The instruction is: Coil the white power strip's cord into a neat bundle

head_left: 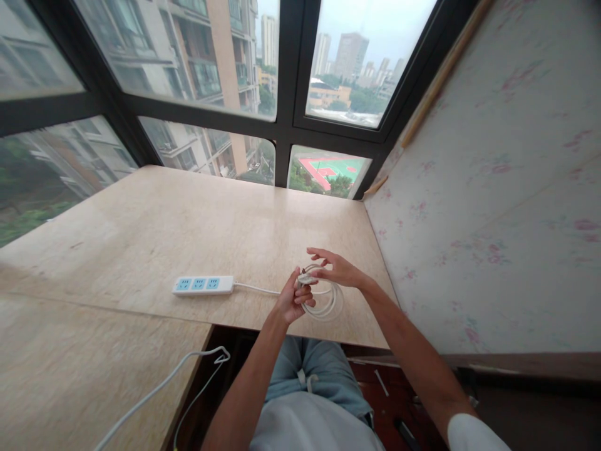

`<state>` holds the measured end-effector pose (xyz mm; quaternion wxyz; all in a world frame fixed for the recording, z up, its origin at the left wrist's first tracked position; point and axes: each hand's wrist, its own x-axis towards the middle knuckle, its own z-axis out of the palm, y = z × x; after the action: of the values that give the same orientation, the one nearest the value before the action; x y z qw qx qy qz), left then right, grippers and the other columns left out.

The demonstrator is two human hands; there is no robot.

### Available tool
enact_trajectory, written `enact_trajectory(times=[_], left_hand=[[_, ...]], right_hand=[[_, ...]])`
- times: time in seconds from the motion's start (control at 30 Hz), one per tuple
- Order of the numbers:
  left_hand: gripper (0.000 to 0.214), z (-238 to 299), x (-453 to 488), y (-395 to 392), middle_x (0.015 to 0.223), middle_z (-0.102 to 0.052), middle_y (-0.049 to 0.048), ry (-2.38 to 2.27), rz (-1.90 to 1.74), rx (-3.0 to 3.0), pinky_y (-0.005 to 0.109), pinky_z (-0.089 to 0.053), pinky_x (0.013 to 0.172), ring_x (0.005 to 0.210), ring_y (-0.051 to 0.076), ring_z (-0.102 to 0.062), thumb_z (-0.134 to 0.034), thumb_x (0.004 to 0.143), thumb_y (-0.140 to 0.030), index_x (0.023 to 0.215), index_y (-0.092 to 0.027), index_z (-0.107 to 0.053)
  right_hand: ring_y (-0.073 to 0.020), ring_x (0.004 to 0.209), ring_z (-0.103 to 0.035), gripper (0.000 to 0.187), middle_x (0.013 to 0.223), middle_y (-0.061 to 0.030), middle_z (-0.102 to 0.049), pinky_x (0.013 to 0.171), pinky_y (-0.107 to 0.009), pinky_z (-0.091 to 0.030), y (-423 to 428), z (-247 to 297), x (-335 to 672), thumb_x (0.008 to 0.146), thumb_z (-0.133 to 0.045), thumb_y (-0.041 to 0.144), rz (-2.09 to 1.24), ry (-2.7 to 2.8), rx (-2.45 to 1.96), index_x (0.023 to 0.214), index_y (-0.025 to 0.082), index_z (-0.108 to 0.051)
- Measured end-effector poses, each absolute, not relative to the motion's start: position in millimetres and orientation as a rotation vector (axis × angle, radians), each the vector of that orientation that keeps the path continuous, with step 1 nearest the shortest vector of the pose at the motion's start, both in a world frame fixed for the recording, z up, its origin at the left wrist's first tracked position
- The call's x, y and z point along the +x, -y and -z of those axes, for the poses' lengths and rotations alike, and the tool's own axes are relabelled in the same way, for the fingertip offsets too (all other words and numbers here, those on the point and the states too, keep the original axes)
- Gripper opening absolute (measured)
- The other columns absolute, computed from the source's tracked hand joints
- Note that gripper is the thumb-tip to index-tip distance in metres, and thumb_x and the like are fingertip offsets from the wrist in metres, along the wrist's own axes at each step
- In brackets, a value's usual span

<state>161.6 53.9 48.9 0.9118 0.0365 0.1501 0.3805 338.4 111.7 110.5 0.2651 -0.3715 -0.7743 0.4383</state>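
My left hand (295,297) is closed around a coiled white power cord (331,305), thumb up, above the beige countertop. A whitish piece, perhaps the plug (307,279), shows at the top of that grip, with a small dark bit beside it. My right hand (339,269) comes over the coil from the right, its fingers stretched out and apart, the thumb side touching or very near the cord. From the coil the cord runs left to a white power strip (203,285) with blue socket faces, lying flat. The cord's exact path inside my left hand is hidden.
The beige countertop (197,213) reaches to dark-framed windows (284,106). A flowered wall (488,207) bounds it at right. Another white cable (154,389) crosses the lower-left counter and droops over its edge into a dark gap. My lap is below the front edge.
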Motion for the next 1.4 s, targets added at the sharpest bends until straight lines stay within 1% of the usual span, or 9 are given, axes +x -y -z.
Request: enact_trajectory(times=[0.13,0.3,0.43,0.57,0.73,0.87,1.03,1.17,1.4], left_hand=[[0.049,-57.3,160.8,-65.8,0.039,-0.026,-0.0114,-0.347,-0.837,0.099,0.02,-0.033,0.045,0.032,0.003,-0.022,-0.047,0.09,-0.05,0.08,-0.005,-0.065],[0.049,-69.1,165.7,-82.4,0.038,-0.024,-0.0118,-0.335,-0.888,0.096,0.019,-0.032,0.042,0.03,0.003,-0.021,-0.048,0.088,-0.051,0.079,-0.006,-0.065],[0.051,-76.3,173.7,-93.5,0.036,-0.023,-0.0115,-0.334,-0.931,0.057,0.018,-0.03,0.039,0.029,0.003,-0.02,-0.046,0.09,-0.051,0.077,-0.006,-0.065],[0.049,-80.7,179.4,-102.0,0.036,-0.024,-0.0116,-0.36,-0.988,0.091,0.018,-0.03,0.039,0.03,0.003,-0.019,-0.049,0.089,-0.052,0.077,-0.007,-0.066],[0.052,-80.2,183.8,-108.6,0.036,-0.024,-0.0113,-0.362,-1.063,0.102,0.018,-0.031,0.039,0.031,0.003,-0.018,-0.046,0.09,-0.051,0.077,-0.006,-0.066],[0.047,-77.5,186.1,-111.4,0.037,-0.023,-0.0114,-0.37,-1.082,0.096,0.019,-0.03,0.04,0.031,0.003,-0.018,-0.047,0.089,-0.048,0.078,-0.007,-0.066],[0.045,-72.3,191.7,-112.6,0.039,-0.022,-0.011,-0.364,-1.14,0.069,0.02,-0.031,0.042,0.032,0.003,-0.019,-0.045,0.088,-0.046,0.074,-0.008,-0.065],[0.047,-66.4,207.3,-109.7,0.041,-0.023,-0.0095,-0.317,-1.209,0.031,0.022,-0.036,0.046,0.035,0.005,-0.02,-0.039,0.089,-0.045,0.073,-0.01,-0.065],[0.042,-65.5,236.6,-105.0,0.048,-0.026,-0.0069,-0.37,-1.306,-0.006,0.025,-0.041,0.056,0.041,0.007,-0.027,-0.04,0.086,-0.043,0.072,-0.013,-0.065]], right_hand=[[-0.0252,0.136,-0.038,0.069,0.148,-0.0112,-0.042,0.11,-0.045,-0.028,-113.0,-80.4,365.3,0.08,-0.062,0.062,-1.565,1.618,-0.937,0.137,0.027,-0.047],[-0.0286,0.138,-0.034,0.094,0.148,-0.0108,-0.041,0.112,-0.049,-0.023,-96.2,-28.0,383.4,0.058,-0.049,0.09,-1.973,1.125,-0.753,0.128,0.028,-0.054],[-0.029,0.127,-0.049,0.094,0.137,-0.0124,-0.054,0.11,-0.051,-0.025,-83.1,-9.5,374.0,0.056,-0.066,0.079,-2.036,1.028,-0.628,0.133,0.027,-0.05],[-0.0254,0.112,-0.06,0.084,0.118,-0.0116,-0.066,0.109,-0.046,-0.031,-76.6,-7.9,365.0,0.065,-0.06,0.079,-1.967,0.841,-0.599,0.124,0.02,-0.058],[-0.0243,0.119,-0.056,0.063,0.118,-0.0085,-0.067,0.112,-0.042,-0.032,-62.3,0.0,349.3,0.071,-0.06,0.073,-1.827,0.75,-0.654,0.104,0.02,-0.068],[-0.0228,0.12,-0.055,0.04,0.119,-0.0046,-0.067,0.112,-0.042,-0.035,-55.4,-1.7,340.8,0.073,-0.072,0.053,-1.709,0.771,-0.717,0.101,0.024,-0.069],[-0.024,0.115,-0.058,0.019,0.117,0.0002,-0.067,0.103,-0.053,-0.042,-63.0,-12.7,348.0,0.08,-0.067,0.045,-1.703,0.696,-0.701,0.092,0.03,-0.068],[-0.0218,0.118,-0.056,0.022,0.115,0.0029,-0.068,0.103,-0.051,-0.042,-72.8,-23.3,352.5,0.083,-0.061,0.052,-1.62,0.6,-0.707,0.095,0.035,-0.067],[-0.0224,0.126,-0.05,0.048,0.129,-0.0004,-0.061,0.105,-0.046,-0.04,-84.2,-40.1,360.2,0.079,-0.056,0.064,-1.489,0.664,-0.707,0.118,0.036,-0.06]])
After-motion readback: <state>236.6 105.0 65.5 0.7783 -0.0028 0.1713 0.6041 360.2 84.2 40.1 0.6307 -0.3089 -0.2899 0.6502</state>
